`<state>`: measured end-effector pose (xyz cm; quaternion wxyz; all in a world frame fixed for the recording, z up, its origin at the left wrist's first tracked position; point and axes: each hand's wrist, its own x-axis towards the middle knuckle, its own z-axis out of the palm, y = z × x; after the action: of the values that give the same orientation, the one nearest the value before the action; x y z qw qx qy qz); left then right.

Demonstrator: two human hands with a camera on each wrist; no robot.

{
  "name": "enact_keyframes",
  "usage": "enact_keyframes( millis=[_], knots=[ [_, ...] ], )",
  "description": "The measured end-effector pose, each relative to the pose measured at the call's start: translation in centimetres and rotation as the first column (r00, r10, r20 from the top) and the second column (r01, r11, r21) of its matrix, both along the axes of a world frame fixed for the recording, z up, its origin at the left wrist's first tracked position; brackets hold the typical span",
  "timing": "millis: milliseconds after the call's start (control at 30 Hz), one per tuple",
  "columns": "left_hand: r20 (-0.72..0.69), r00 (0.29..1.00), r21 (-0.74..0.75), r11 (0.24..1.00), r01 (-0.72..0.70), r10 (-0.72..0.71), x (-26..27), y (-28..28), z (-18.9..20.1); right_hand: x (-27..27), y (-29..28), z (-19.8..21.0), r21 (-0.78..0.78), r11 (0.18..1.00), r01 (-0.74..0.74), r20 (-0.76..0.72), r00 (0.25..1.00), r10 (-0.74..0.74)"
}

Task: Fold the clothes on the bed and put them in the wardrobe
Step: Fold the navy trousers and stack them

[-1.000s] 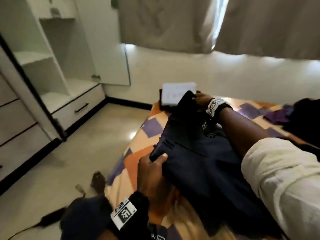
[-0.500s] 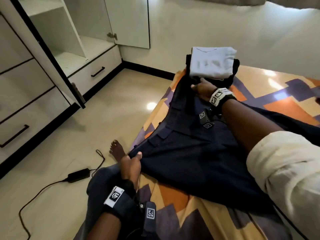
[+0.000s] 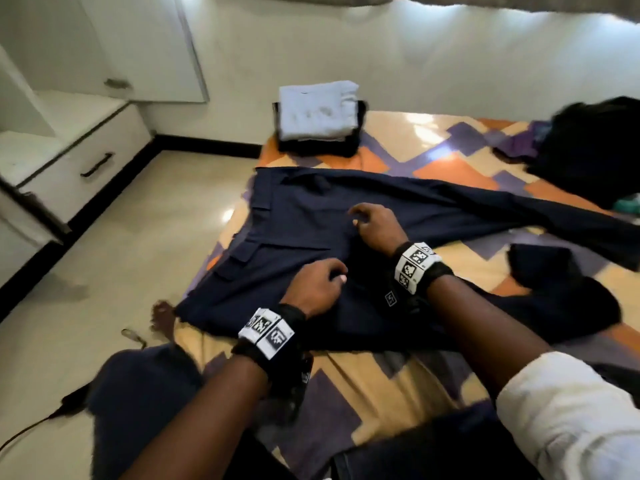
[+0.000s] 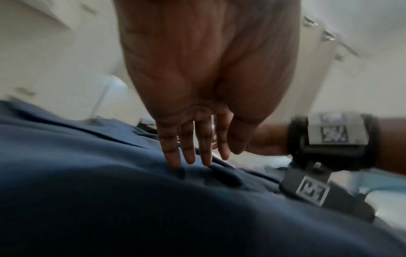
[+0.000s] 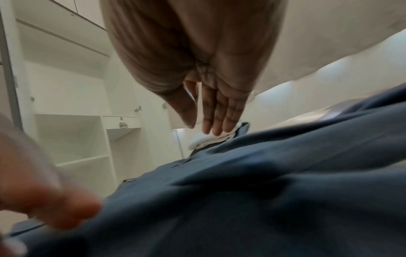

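Both hands, left (image 3: 317, 285) and right (image 3: 375, 226), rest with straight, empty fingers on the soft, limp trousers (image 3: 301, 216), best taken by the stiffer waistband.

The navy trousers (image 3: 311, 237), bunched and half lifted a second ago, now lie spread flat across the bed (image 3: 398, 375), one leg stretched away to the right. The right hand (image 3: 375, 225) has left the end of the trousers nearest the folded pile (image 3: 317, 112) and now sits over their middle. The left hand (image 3: 317, 287) has let go of the waistband edge and come in beside the right hand, its fingertips (image 4: 173, 161) touching the cloth.
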<state>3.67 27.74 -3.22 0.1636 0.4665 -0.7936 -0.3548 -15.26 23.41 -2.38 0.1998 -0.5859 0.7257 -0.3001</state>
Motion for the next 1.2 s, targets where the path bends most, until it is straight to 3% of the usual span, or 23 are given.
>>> enact_keyframes(
  millis=[100,233,333,467,533,600,667,700,767,833,867,967,1033,1100,1133,1200],
  knots=[
    [0.196,0.943,-0.051,0.957,0.284,-0.269,-7.1,0.1,-0.9,-7.2,4.6,1.1,0.042,0.996,0.077,-0.104,0.992,-0.073],
    [0.412,0.809,-0.065,0.871,0.486,-0.420,-14.6,-0.1,-2.7,-18.4,12.3,2.7,0.303,0.935,0.185,-0.285,0.954,-0.096],
    [0.568,0.711,-0.111,0.818,0.565,-0.415,-18.6,0.5,-3.3,-24.8,17.1,2.9,0.447,0.845,0.294,-0.393,0.913,-0.110],
    [0.575,0.669,-0.036,0.802,0.596,-0.471,-22.6,1.0,-3.5,-29.8,20.6,2.2,0.573,0.767,0.288,-0.416,0.909,-0.031],
    [0.604,0.654,-0.024,0.810,0.586,-0.455,-23.4,1.2,-3.6,-31.0,21.6,1.3,0.613,0.722,0.322,-0.540,0.837,0.085],
    [0.605,0.698,-0.124,0.820,0.559,-0.384,-23.9,1.2,-3.3,-31.6,22.5,1.2,0.576,0.746,0.335,-0.627,0.767,0.139],
    [0.545,0.783,-0.221,0.848,0.481,-0.301,-24.0,0.6,-2.6,-32.6,23.4,2.3,0.422,0.837,0.349,-0.644,0.765,0.005],
    [0.495,0.832,-0.266,0.868,0.418,-0.249,-24.0,0.2,-2.3,-33.2,23.8,3.5,0.325,0.874,0.361,-0.589,0.800,-0.111],
    [0.371,0.920,-0.347,0.900,0.265,-0.128,-24.1,-0.7,-1.5,-34.8,24.9,6.3,0.184,0.903,0.388,-0.261,0.905,-0.335],
    [0.297,0.954,-0.427,0.890,0.158,-0.027,-24.3,-1.3,-1.0,-36.3,25.7,8.3,0.104,0.879,0.465,-0.015,0.885,-0.466],
    [0.292,0.956,-0.461,0.877,0.134,0.007,-24.4,-1.4,-0.8,-37.1,25.7,8.5,0.090,0.845,0.526,-0.012,0.849,-0.528],
    [0.291,0.956,-0.464,0.877,0.122,0.021,-24.9,-0.6,-0.9,-39.0,26.3,5.8,0.170,0.652,0.739,-0.331,0.666,-0.668],
    [0.214,0.976,-0.350,0.929,0.123,-0.049,-24.9,0.4,-1.6,-39.8,27.5,2.6,0.312,0.548,0.776,-0.401,0.631,-0.664],
    [0.140,0.962,-0.295,0.917,0.267,-0.235,-24.8,1.8,-2.7,-39.8,29.0,-0.4,0.386,0.506,0.771,-0.375,0.633,-0.677],
    [0.159,0.918,-0.263,0.880,0.395,-0.365,-24.7,2.5,-3.2,-39.6,29.8,-1.6,0.384,0.486,0.785,-0.382,0.614,-0.690],
    [0.336,0.742,-0.143,0.747,0.649,-0.580,-25.0,3.9,-3.6,-39.1,31.2,-2.9,0.371,0.431,0.823,-0.398,0.560,-0.726]
  ],
)
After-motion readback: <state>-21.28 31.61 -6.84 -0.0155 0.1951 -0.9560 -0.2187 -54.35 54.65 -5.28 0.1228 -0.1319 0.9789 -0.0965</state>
